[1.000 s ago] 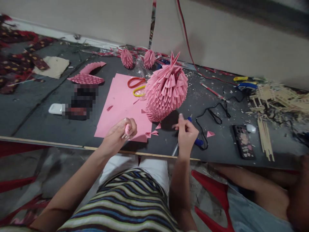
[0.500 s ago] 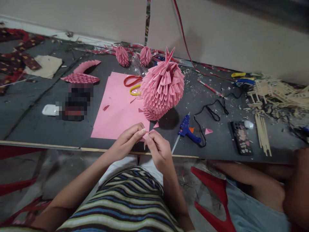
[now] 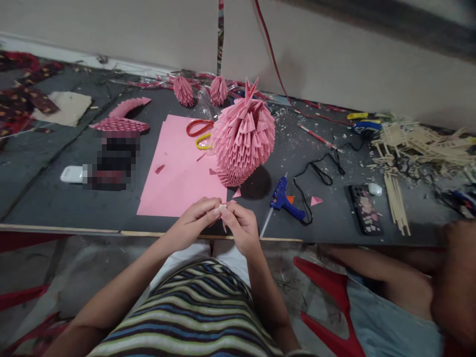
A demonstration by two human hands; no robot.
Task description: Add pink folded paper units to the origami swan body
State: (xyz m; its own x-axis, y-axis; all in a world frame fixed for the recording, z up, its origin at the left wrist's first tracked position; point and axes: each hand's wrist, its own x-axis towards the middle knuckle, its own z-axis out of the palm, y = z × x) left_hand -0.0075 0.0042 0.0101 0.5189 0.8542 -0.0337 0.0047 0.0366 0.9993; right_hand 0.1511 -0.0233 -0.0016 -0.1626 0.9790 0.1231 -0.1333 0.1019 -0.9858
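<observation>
My left hand (image 3: 197, 221) and my right hand (image 3: 241, 225) meet at the table's front edge, fingertips together. Between them they pinch a small piece of pink paper (image 3: 223, 207), mostly hidden by the fingers. Just beyond stands a large pink folded-paper body (image 3: 241, 139), made of many pointed units, with two tall points on top. Flat pink sheets (image 3: 174, 183) lie to its left, under a pair of scissors with red and yellow handles (image 3: 199, 129). Small pink triangles (image 3: 237, 193) rest on the table close to my fingers.
A blue glue gun (image 3: 284, 201) with a black cord lies right of my hands. Farther right are a phone (image 3: 365, 210) and thin wooden sticks (image 3: 397, 203). Pink paper pieces (image 3: 126, 116) stand at the left. A co-worker's arm (image 3: 453, 272) is at the right edge.
The pink paper between my fingertips is more covered now, with my hands closer together. The whole view has shifted slightly; the things on the table stay where they were.
</observation>
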